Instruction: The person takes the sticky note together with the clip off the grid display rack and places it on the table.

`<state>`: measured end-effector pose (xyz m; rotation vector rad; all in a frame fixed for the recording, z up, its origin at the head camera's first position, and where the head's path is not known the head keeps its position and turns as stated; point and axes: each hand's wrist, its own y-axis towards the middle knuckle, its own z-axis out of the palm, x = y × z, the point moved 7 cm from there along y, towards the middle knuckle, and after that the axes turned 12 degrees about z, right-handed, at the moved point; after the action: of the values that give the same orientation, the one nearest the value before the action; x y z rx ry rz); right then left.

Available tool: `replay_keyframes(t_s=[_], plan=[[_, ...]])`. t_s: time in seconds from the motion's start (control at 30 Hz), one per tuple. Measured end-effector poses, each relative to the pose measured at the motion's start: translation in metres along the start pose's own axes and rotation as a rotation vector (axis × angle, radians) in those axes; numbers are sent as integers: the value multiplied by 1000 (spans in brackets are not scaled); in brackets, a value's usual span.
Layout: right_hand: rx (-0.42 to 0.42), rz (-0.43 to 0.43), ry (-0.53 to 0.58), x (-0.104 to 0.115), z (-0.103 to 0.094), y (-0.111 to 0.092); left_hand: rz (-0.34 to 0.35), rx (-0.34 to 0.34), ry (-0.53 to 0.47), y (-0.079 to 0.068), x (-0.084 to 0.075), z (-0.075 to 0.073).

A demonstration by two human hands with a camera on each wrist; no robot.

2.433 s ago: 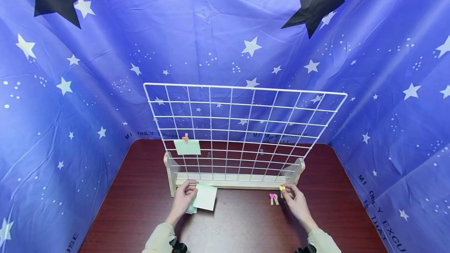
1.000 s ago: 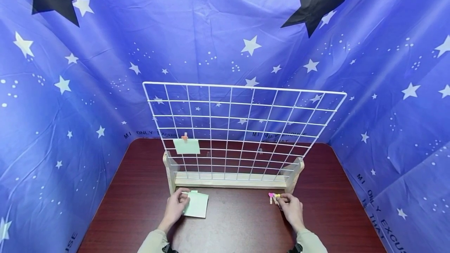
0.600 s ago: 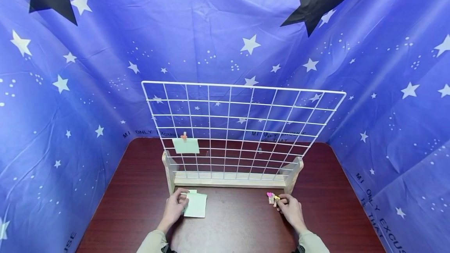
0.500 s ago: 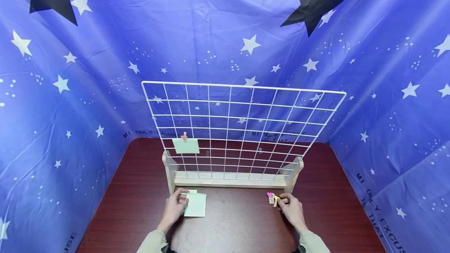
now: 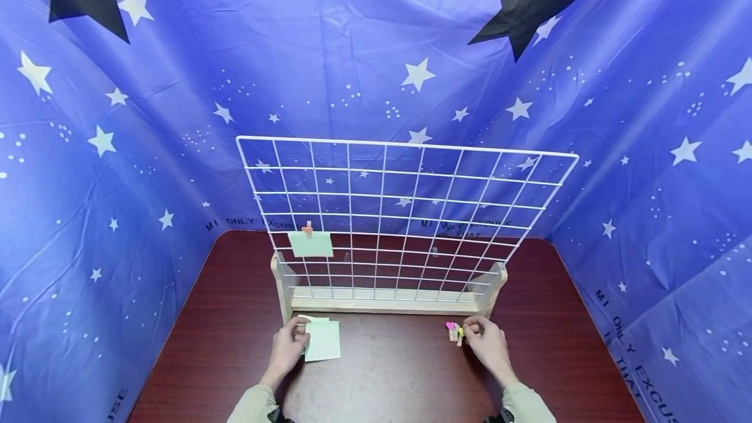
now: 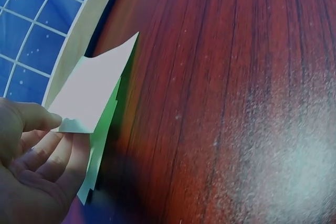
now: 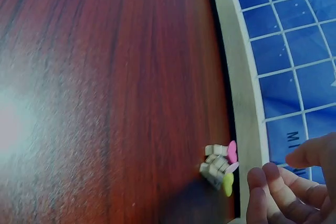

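Note:
My left hand (image 5: 288,349) pinches a pale green paper note (image 5: 323,343) between thumb and fingers at the table's left front. In the left wrist view, more green notes (image 6: 104,145) show beneath the pinched note (image 6: 92,95). My right hand (image 5: 489,348) is beside a small cluster of heart-topped wooden clothespins. In the right wrist view, the yellow clothespin (image 7: 228,184), a bright pink clothespin (image 7: 232,151) and a pale pink clothespin (image 7: 231,168) lie close together on the table. The right fingers (image 7: 272,174) are apart from them, with nothing held.
A white wire grid (image 5: 384,196) stands in a wooden base (image 5: 382,307) behind both hands. Another green note (image 5: 311,245) hangs on its left part from an orange clothespin (image 5: 308,230). The dark red tabletop (image 5: 388,371) meets blue star-patterned cloth (image 5: 376,51) behind and at the sides.
My right hand has set the yellow clothespin down beside the others and let go. My left hand has drawn its note slightly left and lower; the two notes overlap differently.

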<state>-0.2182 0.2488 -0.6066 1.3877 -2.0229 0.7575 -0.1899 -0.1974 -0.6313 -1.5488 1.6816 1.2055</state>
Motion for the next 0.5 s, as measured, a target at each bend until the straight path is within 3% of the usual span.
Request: replay_keyframes(t_s=[0.23,0.5], plan=[[23,-31,27,13,4,-5,8,-12,65,1,1,-8],[77,-41,53,22,14,-9,97,-20,127,3,-1,-14]])
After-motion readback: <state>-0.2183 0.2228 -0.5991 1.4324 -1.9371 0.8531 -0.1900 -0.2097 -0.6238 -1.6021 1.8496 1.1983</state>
